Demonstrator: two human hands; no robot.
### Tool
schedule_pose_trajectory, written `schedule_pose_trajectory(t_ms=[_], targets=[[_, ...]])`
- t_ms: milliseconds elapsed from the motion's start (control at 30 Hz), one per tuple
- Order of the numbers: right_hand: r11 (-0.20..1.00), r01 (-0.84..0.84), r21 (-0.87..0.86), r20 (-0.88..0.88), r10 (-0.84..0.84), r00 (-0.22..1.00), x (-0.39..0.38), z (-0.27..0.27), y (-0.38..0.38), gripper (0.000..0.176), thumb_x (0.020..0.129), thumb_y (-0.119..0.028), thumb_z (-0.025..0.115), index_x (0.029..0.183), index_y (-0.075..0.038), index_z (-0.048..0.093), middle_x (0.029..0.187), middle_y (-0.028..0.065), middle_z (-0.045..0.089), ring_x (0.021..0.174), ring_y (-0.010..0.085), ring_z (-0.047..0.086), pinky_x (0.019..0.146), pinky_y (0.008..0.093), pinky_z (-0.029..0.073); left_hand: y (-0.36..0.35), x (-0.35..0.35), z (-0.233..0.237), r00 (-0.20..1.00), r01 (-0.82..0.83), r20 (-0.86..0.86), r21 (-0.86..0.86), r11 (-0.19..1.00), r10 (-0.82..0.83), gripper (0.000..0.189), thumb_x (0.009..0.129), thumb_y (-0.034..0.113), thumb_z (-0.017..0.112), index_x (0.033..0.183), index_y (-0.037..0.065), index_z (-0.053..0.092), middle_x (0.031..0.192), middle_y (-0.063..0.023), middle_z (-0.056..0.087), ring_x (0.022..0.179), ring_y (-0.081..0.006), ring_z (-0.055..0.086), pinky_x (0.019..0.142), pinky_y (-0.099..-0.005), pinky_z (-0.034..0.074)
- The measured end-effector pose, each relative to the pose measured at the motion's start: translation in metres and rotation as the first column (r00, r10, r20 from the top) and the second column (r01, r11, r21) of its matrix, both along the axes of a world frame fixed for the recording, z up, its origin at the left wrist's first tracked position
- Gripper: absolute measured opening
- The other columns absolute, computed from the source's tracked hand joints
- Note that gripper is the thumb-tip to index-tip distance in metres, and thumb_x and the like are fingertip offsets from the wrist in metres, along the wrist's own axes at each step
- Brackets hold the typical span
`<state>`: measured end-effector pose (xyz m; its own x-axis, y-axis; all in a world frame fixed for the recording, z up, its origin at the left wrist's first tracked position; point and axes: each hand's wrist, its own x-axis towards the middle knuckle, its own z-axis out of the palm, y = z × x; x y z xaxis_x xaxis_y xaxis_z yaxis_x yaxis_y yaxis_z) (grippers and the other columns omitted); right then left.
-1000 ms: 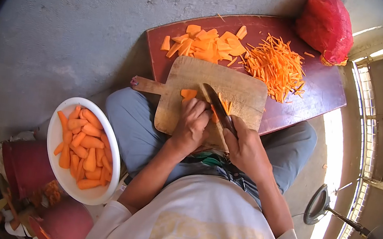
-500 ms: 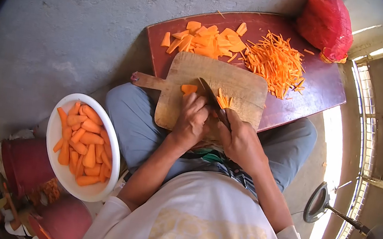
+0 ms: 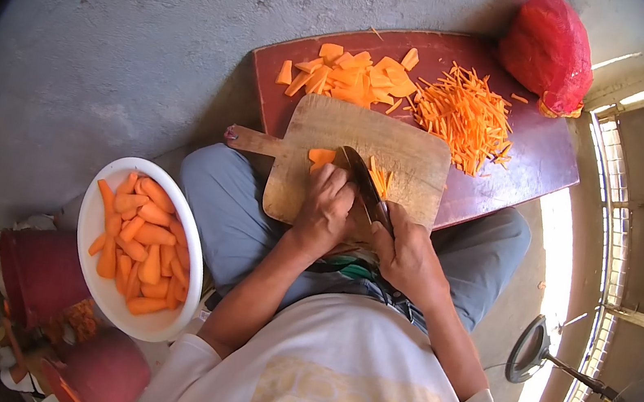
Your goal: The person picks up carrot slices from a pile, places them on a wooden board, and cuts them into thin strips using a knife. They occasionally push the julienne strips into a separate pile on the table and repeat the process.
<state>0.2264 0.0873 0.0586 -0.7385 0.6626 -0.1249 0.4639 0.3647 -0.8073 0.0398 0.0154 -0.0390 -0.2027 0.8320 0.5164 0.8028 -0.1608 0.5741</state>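
Cutting at the board, seen from the head camera. The right grip (image 3: 411,259) is closed around the handle of the knife (image 3: 362,178); the blade extends away from the body and to the left, its long axis slanting across the board (image 3: 409,139). The left grip (image 3: 324,208) is curled, knuckles just beside the blade's left face; whether they touch it, and whether anything is held beneath the fingers, cannot be told.

The key relation is lateral: the blade stands between the left grip on one side and a few cut strips (image 3: 380,177) on the other. A carrot slice (image 3: 320,158) lies on the board just beyond the left fingertips, left of the knife's tip, so the left hand is the nearer to it.

Beyond the board, on the table (image 3: 541,162), lie a slice pile (image 3: 352,78) and, to its right, a strip heap (image 3: 465,122). Whole carrots (image 3: 153,260) fill a bowl (image 3: 156,327) at the person's left.
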Motion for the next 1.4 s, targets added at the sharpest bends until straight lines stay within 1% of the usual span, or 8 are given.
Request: schedule_pose_trajectory(t_ms=[367,467,600,933,1000,1100,1167,1400], targets=[[0.996,-0.025,0.086,0.013,0.024,1.0,-0.008,-0.004,0.005,0.023,0.11,-0.014,0.064,0.121,0.006,0.058,0.085,0.0397,0.067,0.086,0.0607,0.068,0.074,0.0623,0.052,-0.001,0.001,-0.004,1.0,0.001,0.004,0.014,1.0,-0.001,0.026,0.07,-0.004,0.07,0.095,-0.003,0.067,0.106,-0.0195,0.062,0.106,-0.0419,0.059,0.096,-0.0543,0.051],[0.996,0.044,0.084,-0.126,-0.033,0.991,-0.006,-0.011,0.013,0.025,0.112,-0.015,0.064,0.127,0.004,0.061,0.081,0.031,0.068,0.075,0.0506,0.071,0.07,0.0565,0.054,0.001,-0.001,-0.001,1.0,0.017,0.024,0.035,0.999,-0.018,0.028,0.07,-0.008,0.071,0.098,-0.003,0.07,0.107,-0.0186,0.064,0.106,-0.041,0.061,0.096,-0.0529,0.052],[0.925,0.196,-0.325,-0.206,-0.271,0.94,0.012,-0.009,0.027,0.023,0.12,-0.021,0.058,0.131,-0.002,0.065,0.08,-0.0051,0.057,0.06,0.0026,0.055,0.053,0.0222,0.043,0.002,0.001,-0.009,0.987,-0.039,0.157,0.085,0.996,0.025,0.022,0.08,-0.013,0.074,0.099,-0.003,0.074,0.107,-0.0159,0.069,0.104,-0.0389,0.065,0.094,-0.0488,0.054],[0.901,0.048,-0.431,-0.089,-0.096,0.991,0.05,-0.012,0.015,0.024,0.119,-0.025,0.059,0.12,-0.002,0.068,0.08,-0.0047,0.057,0.06,0.0059,0.054,0.054,0.0267,0.044,-0.005,-0.029,0.015,0.963,-0.271,-0.008,-0.062,0.961,0.271,0.045,0.087,0.003,0.085,0.131,0.003,0.075,0.13,-0.0125,0.07,0.123,-0.0368,0.063,0.111,-0.0527,0.047],[0.987,0.058,-0.148,-0.121,-0.077,0.99,0.057,-0.021,0.045,0.025,0.116,-0.025,0.061,0.116,-0.001,0.069,0.081,0.006,0.062,0.068,0.0157,0.06,0.063,0.0365,0.049,-0.008,-0.033,0.016,0.971,-0.239,-0.046,-0.102,0.966,0.236,0.046,0.087,0.007,0.086,0.131,0.004,0.075,0.132,-0.0126,0.07,0.124,-0.0366,0.063,0.112,-0.053,0.047],[0.978,0.18,-0.104,0.068,-0.173,0.982,0.054,-0.006,0.111,0.029,0.113,-0.026,0.063,0.111,0.003,0.068,0.082,0.0202,0.065,0.077,0.0329,0.066,0.075,0.0482,0.054,-0.008,-0.031,0.014,0.974,-0.224,-0.079,-0.17,0.96,0.214,0.047,0.086,0.009,0.087,0.132,0.004,0.078,0.133,-0.0121,0.072,0.127,-0.037,0.063,0.114,-0.0495,0.048],[0.976,0.184,0.116,-0.053,-0.179,0.982,0.057,-0.033,0.155,0.028,0.113,-0.025,0.063,0.106,0.002,0.066,0.077,0.0188,0.062,0.07,0.0287,0.064,0.068,0.0451,0.052,-0.008,-0.029,0.013,0.97,-0.238,-0.083,-0.152,0.959,0.227,0.047,0.086,0.01,0.088,0.131,0.003,0.077,0.133,-0.0133,0.071,0.126,-0.0377,0.063,0.113,-0.0516,0.047],[0.966,0.217,-0.139,-0.111,-0.233,0.966,0.055,-0.001,0.123,0.024,0.113,-0.021,0.064,0.111,0.002,0.067,0.075,0.0062,0.059,0.07,0.014,0.057,0.064,0.0395,0.049,-0.013,-0.052,0.024,0.987,-0.143,0.037,-0.22,0.965,0.155,0.046,0.084,0.005,0.089,0.128,0.0,0.079,0.13,-0.0166,0.072,0.122,-0.0381,0.066,0.11,-0.0463,0.052]])
